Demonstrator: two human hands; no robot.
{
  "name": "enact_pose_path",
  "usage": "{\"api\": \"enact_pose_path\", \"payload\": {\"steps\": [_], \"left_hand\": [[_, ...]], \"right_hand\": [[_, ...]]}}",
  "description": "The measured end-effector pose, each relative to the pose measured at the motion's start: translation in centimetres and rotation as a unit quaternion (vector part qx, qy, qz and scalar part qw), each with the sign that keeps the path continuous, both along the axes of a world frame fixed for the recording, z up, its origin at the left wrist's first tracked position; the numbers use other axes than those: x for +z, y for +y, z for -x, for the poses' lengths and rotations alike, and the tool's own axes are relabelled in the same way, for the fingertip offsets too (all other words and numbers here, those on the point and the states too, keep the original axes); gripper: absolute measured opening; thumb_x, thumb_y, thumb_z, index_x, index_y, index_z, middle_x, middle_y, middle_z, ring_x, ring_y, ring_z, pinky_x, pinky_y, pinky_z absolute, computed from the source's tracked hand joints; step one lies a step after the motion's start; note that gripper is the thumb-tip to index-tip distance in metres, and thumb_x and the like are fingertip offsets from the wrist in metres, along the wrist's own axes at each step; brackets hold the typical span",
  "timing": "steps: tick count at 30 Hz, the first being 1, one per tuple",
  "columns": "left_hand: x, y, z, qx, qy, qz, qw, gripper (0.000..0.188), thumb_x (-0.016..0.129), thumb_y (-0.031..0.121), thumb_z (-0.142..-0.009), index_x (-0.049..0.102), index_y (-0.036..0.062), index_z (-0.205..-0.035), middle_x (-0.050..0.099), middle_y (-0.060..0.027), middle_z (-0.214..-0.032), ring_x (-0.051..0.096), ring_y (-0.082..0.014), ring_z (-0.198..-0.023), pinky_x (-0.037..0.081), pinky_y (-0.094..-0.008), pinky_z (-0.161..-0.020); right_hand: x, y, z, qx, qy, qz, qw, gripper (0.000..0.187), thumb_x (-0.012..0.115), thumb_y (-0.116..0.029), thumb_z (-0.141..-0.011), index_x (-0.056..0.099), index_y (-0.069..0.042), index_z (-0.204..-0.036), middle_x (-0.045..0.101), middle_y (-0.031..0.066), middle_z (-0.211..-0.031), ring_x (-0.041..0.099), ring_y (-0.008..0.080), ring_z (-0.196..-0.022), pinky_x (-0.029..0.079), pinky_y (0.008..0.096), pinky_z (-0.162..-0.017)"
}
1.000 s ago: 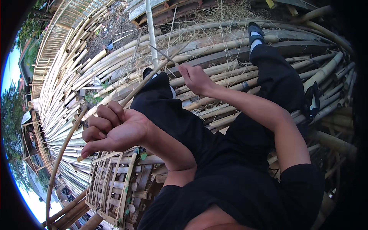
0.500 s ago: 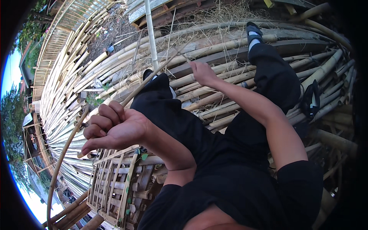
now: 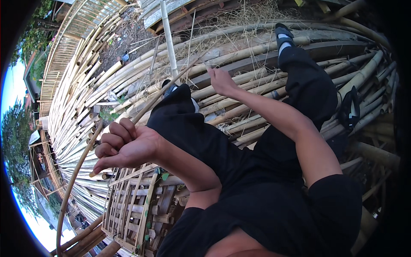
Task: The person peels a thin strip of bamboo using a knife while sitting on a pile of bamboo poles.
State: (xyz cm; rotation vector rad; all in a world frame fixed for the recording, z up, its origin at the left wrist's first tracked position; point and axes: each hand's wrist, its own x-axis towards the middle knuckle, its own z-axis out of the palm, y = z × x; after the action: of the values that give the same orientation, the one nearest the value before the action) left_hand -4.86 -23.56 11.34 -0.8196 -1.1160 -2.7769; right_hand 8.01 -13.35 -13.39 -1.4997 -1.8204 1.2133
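My left hand (image 3: 126,143) is palm-up at centre left, fingers curled and thumb stretched out to the left. A long thin bamboo strip (image 3: 167,88) slants down from upper right into its curled fingers. Beside that hand, a curved bamboo length (image 3: 73,180) runs to the lower left; whether it is the same strip I cannot tell. My right hand (image 3: 222,82) is closed above my lap, near the strip's far end. From its fingers pokes a thin pale pointed piece (image 3: 208,67), whose kind I cannot make out. My legs, in black trousers (image 3: 192,120), are spread below the hands.
Bamboo poles (image 3: 239,103) lie in long rows under my legs and away to the left. A pale pole (image 3: 168,38) stands near my left foot. At lower left is a slatted bamboo crate (image 3: 132,205). A black sandal (image 3: 350,109) lies at right.
The right hand has shifted slightly left and up. The left hand keeps its curled grip, and the surroundings move a little in the picture as the view shifts.
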Motion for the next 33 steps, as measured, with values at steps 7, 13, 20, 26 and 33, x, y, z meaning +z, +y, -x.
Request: {"api": "enact_pose_path", "payload": {"steps": [7,13,20,26,33], "left_hand": [[0.3,-0.1,-0.6,-0.018,-0.003,0.004,1.0,0.052,0.027,0.059,-0.091,0.021,0.0158,-0.062,0.012,0.0039,-0.051,0.007,-0.0075,-0.044,0.006,-0.0223,-0.039],[0.0,-0.2,-0.3,-0.017,0.002,0.003,1.0,0.052,0.026,0.059,-0.091,0.021,0.0156,-0.063,0.012,0.0038,-0.051,0.007,-0.0077,-0.045,0.005,-0.023,-0.04],[0.2,0.0,-0.5,-0.012,0.006,0.003,1.0,0.053,0.026,0.059,-0.091,0.021,0.015,-0.062,0.012,0.0036,-0.051,0.007,-0.0078,-0.045,0.006,-0.0231,-0.041],[0.2,-0.1,-0.1,-0.024,0.028,0.003,0.999,0.053,0.024,0.058,-0.092,0.02,0.0155,-0.061,0.012,0.0036,-0.051,0.008,-0.008,-0.045,0.009,-0.0232,-0.041],[-0.3,0.2,1.0,-0.007,0.032,-0.006,0.999,0.055,0.026,0.06,-0.09,0.026,0.014,-0.061,0.016,0.0023,-0.052,0.014,-0.0095,-0.047,0.017,-0.0242,-0.045]], "right_hand": [[-0.8,0.5,-1.1,0.016,-0.035,0.006,0.999,0.049,0.03,-0.039,-0.095,0.059,0.0,-0.089,0.059,0.0282,-0.082,0.055,0.0463,-0.084,0.041,0.0534,-0.074],[-4.3,0.5,-0.8,-0.038,-0.05,0.053,0.997,0.052,0.027,-0.04,-0.095,0.059,0.001,-0.092,0.059,0.0288,-0.086,0.053,0.0474,-0.089,0.04,0.0521,-0.082],[-2.2,-0.6,-1.0,-0.059,-0.017,0.062,0.996,0.054,0.027,-0.039,-0.095,0.057,0.005,-0.088,0.058,0.0313,-0.086,0.052,0.0492,-0.09,0.038,0.0531,-0.081],[-0.5,-1.0,-0.9,-0.038,-0.002,0.056,0.998,0.052,0.03,-0.039,-0.094,0.058,0.004,-0.085,0.058,0.0298,-0.086,0.053,0.0473,-0.089,0.039,0.0525,-0.08],[-1.3,-0.4,-1.2,-0.025,-0.026,0.058,0.998,0.049,0.033,-0.039,-0.094,0.058,0.002,-0.088,0.059,0.028,-0.087,0.053,0.0458,-0.089,0.041,0.0511,-0.08]]}}
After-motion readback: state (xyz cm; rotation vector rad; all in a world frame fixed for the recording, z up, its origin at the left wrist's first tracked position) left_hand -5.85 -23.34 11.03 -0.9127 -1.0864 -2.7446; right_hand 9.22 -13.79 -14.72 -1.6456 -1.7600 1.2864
